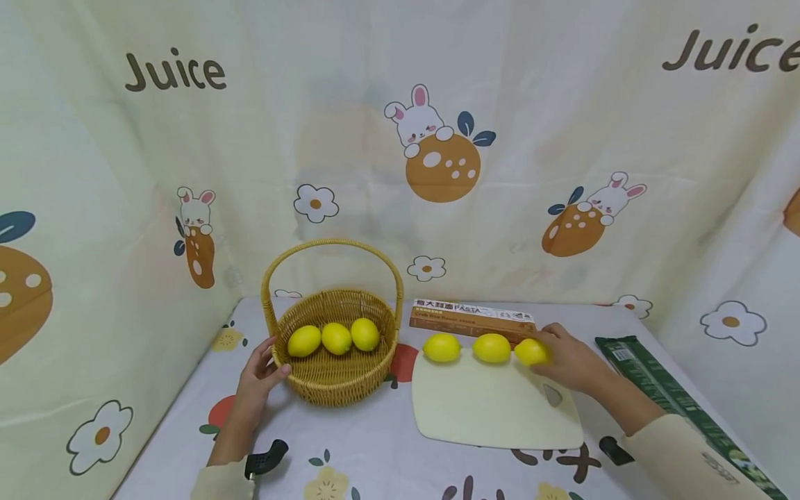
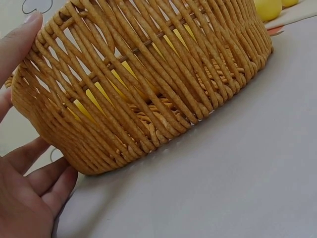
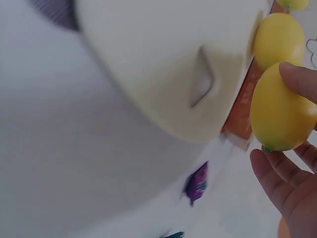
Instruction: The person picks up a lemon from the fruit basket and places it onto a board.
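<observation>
A wicker basket (image 1: 331, 390) with a tall arched handle stands left of centre, and three yellow lemons (image 1: 337, 339) lie in a row inside it. My left hand (image 1: 257, 378) holds the basket's left side, its thumb (image 2: 25, 37) at the rim and the other fingers against the outer wall. My right hand (image 1: 570, 360) pinches a lemon (image 3: 277, 111) between thumb and fingers at the back right of a cream cutting board (image 1: 494, 406). To its left, two more lemons sit along the board's back edge, one in the middle (image 1: 492, 348) and one farther left (image 1: 441, 347).
Behind the board lies a brown and white pasta box (image 1: 471, 321). A long green packet (image 1: 681, 410) extends along the right side of the table. Printed curtains (image 1: 350, 139) enclose the back and both sides. A small purple packet (image 3: 198, 182) shows in the right wrist view.
</observation>
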`<state>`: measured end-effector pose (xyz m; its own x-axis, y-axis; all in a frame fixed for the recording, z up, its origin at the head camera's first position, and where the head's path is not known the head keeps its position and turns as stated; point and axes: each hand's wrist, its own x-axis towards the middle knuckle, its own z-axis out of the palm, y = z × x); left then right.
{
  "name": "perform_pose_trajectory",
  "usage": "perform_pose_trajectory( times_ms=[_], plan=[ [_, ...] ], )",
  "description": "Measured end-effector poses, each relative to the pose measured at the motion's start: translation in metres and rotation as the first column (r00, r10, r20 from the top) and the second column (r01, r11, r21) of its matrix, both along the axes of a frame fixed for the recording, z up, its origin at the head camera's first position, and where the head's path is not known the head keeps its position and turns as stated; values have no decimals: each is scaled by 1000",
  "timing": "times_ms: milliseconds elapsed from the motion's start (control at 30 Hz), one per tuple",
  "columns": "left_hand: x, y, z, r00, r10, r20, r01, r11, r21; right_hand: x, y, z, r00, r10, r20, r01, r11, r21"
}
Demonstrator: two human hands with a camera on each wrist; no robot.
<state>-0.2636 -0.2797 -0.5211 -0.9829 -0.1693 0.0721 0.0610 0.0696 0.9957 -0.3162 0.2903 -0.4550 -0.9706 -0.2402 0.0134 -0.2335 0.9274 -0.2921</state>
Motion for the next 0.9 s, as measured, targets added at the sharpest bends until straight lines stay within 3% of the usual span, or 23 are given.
perform_pose_trajectory(
  times_ms=[267,567,900],
  plan=[
    [0,1,1,1000,-4,3,4,1000,1,-2,18,-14,1000,-15,24,14,1000,7],
    [1,2,2,1000,3,5,-3,1000,-7,0,25,-16,1000,-10,24,10,999,33],
    [1,2,2,1000,1,14,-2,1000,10,-8,28,-14,1000,-15,23,13,997,71]
  ],
)
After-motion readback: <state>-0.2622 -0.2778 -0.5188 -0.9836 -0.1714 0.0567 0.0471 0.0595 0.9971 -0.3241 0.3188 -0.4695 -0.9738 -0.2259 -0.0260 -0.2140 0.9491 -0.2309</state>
